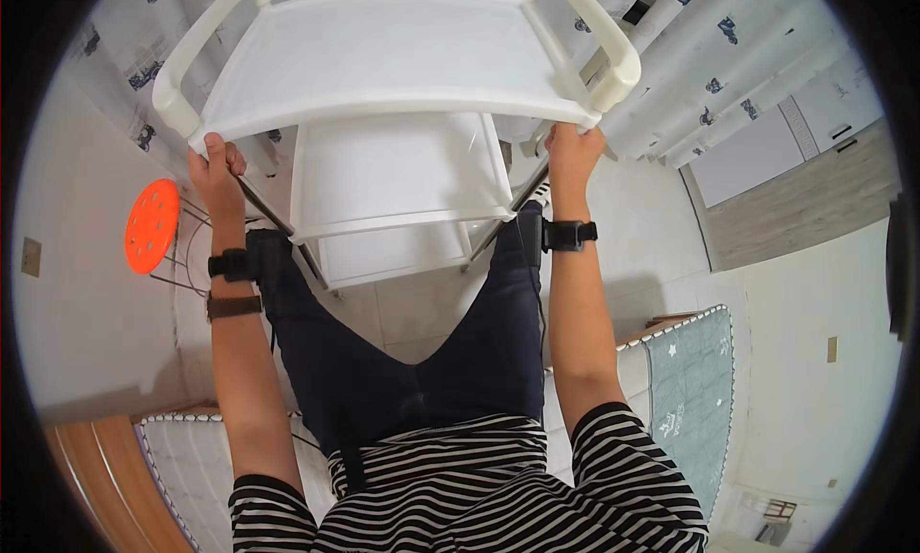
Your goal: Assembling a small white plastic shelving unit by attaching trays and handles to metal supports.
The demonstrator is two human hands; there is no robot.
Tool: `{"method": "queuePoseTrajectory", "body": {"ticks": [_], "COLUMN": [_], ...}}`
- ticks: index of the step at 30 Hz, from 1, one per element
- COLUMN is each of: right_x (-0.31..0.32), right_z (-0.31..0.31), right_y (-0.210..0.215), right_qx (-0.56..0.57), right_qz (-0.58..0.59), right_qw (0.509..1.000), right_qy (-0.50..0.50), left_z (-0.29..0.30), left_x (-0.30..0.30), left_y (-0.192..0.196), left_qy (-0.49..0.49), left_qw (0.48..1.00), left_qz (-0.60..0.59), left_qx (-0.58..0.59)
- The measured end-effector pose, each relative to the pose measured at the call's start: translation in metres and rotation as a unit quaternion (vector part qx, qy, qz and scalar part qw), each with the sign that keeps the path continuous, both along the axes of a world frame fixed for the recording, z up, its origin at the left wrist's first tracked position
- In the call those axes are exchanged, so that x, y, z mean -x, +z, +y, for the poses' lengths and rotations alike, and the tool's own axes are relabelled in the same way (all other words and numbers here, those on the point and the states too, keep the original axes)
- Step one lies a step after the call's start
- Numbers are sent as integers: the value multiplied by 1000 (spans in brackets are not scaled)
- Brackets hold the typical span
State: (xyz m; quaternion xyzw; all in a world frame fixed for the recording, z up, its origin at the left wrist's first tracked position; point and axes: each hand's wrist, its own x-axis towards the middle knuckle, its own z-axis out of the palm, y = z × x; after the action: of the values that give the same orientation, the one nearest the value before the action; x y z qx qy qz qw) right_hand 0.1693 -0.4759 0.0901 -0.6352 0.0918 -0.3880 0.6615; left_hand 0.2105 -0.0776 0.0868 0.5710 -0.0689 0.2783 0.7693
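In front of me stands a white three-tier utility cart (393, 55) with metal posts and a cream handle at each end of its top tray. Below the left front corner of that tray, my left hand (218, 172) is closed round the post, thumb pointing up along the edge. My right hand (576, 160) grips the matching spot under the right front corner, its fingers partly hidden. The middle tray (398, 170) and the bottom tray (393, 254) hold nothing that I can see. The cart's feet are hidden between my legs.
An orange round stool (152, 226) with holes in its seat stands to the left. Patterned curtains (690, 83) hang behind the cart. At the right are a grey-and-white cabinet (805, 194) and a quilted bed cover (692, 390). Tiled floor (402, 309) shows between my knees.
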Motion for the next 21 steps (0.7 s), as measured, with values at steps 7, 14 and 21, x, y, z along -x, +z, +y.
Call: {"method": "queuePoseTrajectory", "body": {"ticks": [7,14,21], "right_x": [100,125,16], "right_z": [17,18,8], "right_y": [-1,-7,-7], "right_qx": [3,12,-27], "right_qz": [2,0,-40], "right_qw": [1000,998,998], "right_qy": [2,-55,31], "left_z": [56,37,8], "left_x": [106,119,10], "left_y": [-24,-15,-12], "left_qy": [-38,61,64], "left_qw": [999,998,998], "left_qz": [29,-3,-27], "left_qx": [20,0,-10]}}
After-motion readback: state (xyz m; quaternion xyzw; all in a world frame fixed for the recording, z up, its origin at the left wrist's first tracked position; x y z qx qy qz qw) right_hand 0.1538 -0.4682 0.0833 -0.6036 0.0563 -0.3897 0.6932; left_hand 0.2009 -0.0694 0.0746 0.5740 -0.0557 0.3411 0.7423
